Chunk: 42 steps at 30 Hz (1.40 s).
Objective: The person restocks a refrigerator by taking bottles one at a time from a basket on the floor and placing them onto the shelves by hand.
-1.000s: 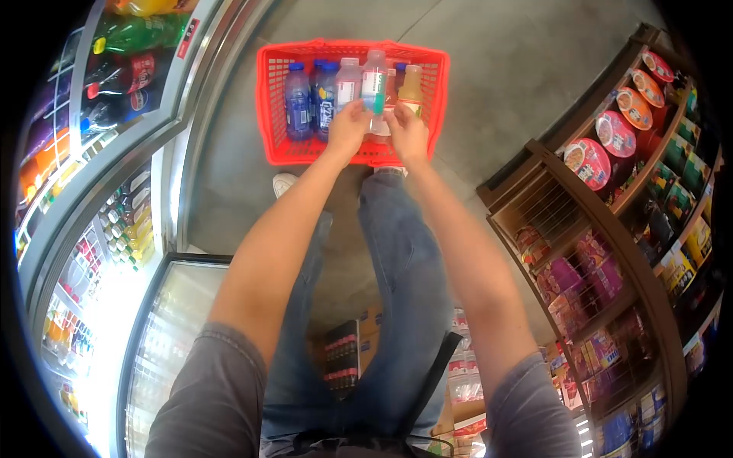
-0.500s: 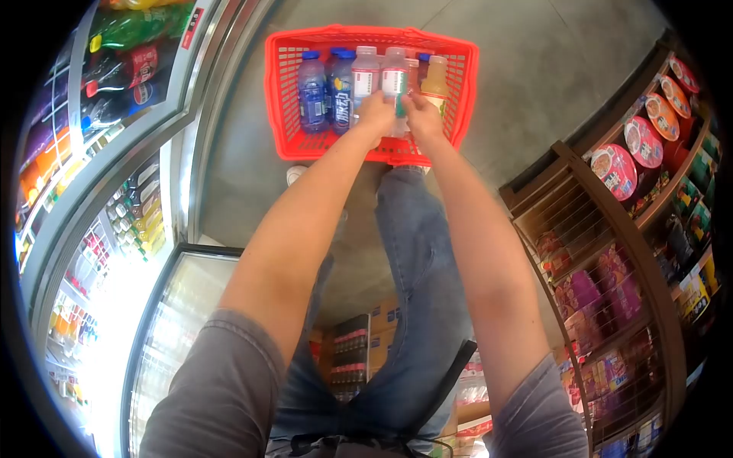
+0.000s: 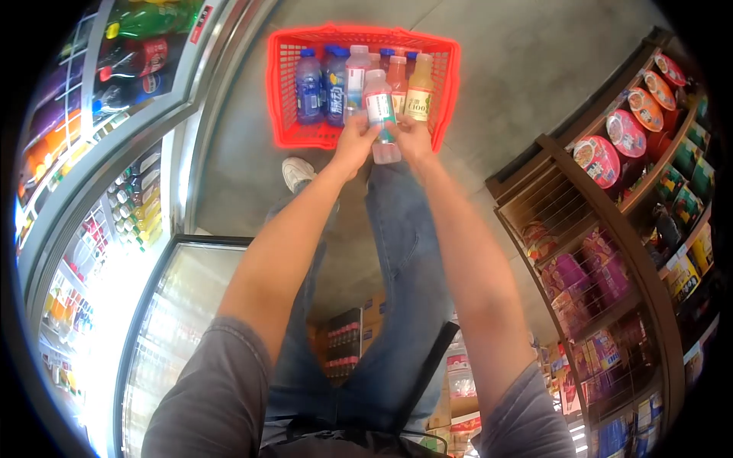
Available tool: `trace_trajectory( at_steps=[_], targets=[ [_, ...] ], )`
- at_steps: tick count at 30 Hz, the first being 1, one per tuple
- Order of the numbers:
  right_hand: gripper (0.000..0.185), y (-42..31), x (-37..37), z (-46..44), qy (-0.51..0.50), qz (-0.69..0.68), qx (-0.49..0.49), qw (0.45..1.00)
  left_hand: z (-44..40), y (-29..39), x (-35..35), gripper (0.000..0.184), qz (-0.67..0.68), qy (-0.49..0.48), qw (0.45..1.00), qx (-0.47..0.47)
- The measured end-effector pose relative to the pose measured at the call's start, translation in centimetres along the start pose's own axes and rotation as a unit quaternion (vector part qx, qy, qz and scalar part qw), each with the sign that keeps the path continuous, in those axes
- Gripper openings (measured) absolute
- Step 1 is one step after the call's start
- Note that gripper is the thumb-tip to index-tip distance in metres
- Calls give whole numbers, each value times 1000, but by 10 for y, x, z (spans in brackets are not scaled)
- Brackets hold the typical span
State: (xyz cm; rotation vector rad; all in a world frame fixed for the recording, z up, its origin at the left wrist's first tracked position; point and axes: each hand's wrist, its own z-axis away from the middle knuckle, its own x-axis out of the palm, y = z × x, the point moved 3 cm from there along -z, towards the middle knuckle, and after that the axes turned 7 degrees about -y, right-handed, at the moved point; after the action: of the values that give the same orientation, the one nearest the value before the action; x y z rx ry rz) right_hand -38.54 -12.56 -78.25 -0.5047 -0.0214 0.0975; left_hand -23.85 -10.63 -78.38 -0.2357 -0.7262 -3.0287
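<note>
A clear bottle (image 3: pixel 379 107) with a white and green label and a whitish cap is held between my two hands, tilted over the near rim of the red basket (image 3: pixel 305 140). My left hand (image 3: pixel 356 145) closes on its left side, my right hand (image 3: pixel 411 140) on its right. Inside the basket stand blue bottles (image 3: pixel 308 91), another clear bottle (image 3: pixel 356 72) with a white label, an orange-pink bottle (image 3: pixel 396 80) and a yellowish bottle (image 3: pixel 420 84). More bottles behind them are partly hidden.
To my left is a lit drinks fridge (image 3: pixel 99 282) with its glass door (image 3: pixel 175 328) swung open. On the right, a brown shelf rack (image 3: pixel 580 198) carries cup noodles (image 3: pixel 597 160) and purple packs (image 3: pixel 565 272). My shoe (image 3: pixel 298 172) is on the floor near the basket.
The clear bottle has come up and toward me from among the others, with both hands on it. More of its label and base now shows.
</note>
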Motion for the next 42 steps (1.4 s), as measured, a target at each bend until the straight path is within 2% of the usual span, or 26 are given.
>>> trace_trajectory(
  at_steps=[4, 5, 8, 12, 16, 18, 20, 21, 23, 27, 30, 32, 34, 35, 39, 42],
  targets=[
    [44, -32, 3, 58, -44, -54, -58, 996, 67, 43, 1, 47, 67, -12, 997, 33],
    [46, -46, 5, 79, -41, -69, -48, 996, 83, 55, 0, 58, 55, -20, 998, 36],
    [47, -88, 12, 140, -64, -114, -54, 990, 137, 86, -3, 63, 43, -35, 996, 63],
    [48, -151, 15, 229, -66, -112, -129, 983, 229, 154, 5, 57, 20, -80, 990, 113],
    [50, -225, 21, 331, -86, -93, -175, 976, 319, 212, 5, 65, -11, -89, 974, 207],
    [51, -257, 30, 381, -98, -73, -194, 973, 382, 251, 3, 66, -6, -102, 973, 207],
    [54, -282, 45, 423, -128, -87, -242, 958, 435, 281, -4, 66, -45, -103, 962, 250],
    [55, -301, 53, 450, -129, -70, -231, 962, 459, 297, -10, 66, -43, -96, 957, 271],
    [56, -325, 71, 489, -151, -69, -267, 949, 514, 317, -19, 65, -7, -129, 953, 274],
    [58, -372, 106, 559, -177, -76, -329, 924, 578, 350, -44, 56, -55, -74, 922, 375],
    [59, -406, 122, 605, -194, -47, -340, 919, 623, 379, -57, 55, -106, -55, 918, 378],
    [58, -428, 130, 626, -180, -11, -357, 916, 661, 398, -58, 57, -75, -65, 907, 408],
    [57, -444, 142, 655, -185, -6, -389, 902, 690, 410, -67, 59, -118, -17, 869, 480],
    [58, -451, 147, 666, -216, -13, -425, 879, 701, 415, -72, 60, -137, -11, 861, 490],
    [58, -467, 167, 717, -215, 28, -452, 865, 766, 418, -84, 65, -110, 18, 848, 518],
    [58, -472, 178, 741, -231, 64, -482, 843, 807, 420, -90, 65, -154, 47, 831, 532]
  ],
)
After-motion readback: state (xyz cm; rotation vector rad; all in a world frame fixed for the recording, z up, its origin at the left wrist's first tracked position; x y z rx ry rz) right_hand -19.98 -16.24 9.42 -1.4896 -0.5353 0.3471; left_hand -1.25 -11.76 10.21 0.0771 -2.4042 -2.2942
